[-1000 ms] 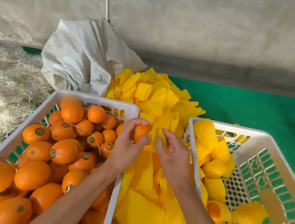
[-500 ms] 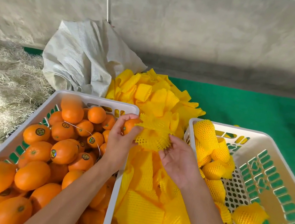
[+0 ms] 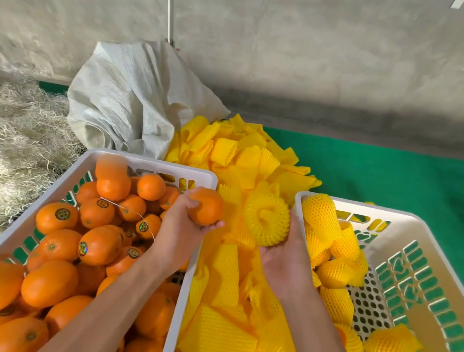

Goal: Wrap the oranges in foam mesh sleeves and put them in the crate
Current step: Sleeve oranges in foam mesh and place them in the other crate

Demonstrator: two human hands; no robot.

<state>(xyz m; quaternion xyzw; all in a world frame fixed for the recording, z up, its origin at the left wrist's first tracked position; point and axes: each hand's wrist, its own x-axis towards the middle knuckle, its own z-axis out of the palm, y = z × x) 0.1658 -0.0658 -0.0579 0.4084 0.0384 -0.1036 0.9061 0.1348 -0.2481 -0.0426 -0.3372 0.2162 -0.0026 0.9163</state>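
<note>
here, mid-frame, the left hand gripped a bare orange; the right hand cupped a bunched foam sleeve, fingers curled beneath. ideally, the sleeve's mouth should be spread wide first.

soft, even, fairly bright light with faint shadows and no glare. wide-angle bending curves the crate rims at the edges. one top orange is smeared; the wall looks soft.

No text can be read. The small round dark-and-gold stickers on the loose oranges are too blurred to make out.
</note>
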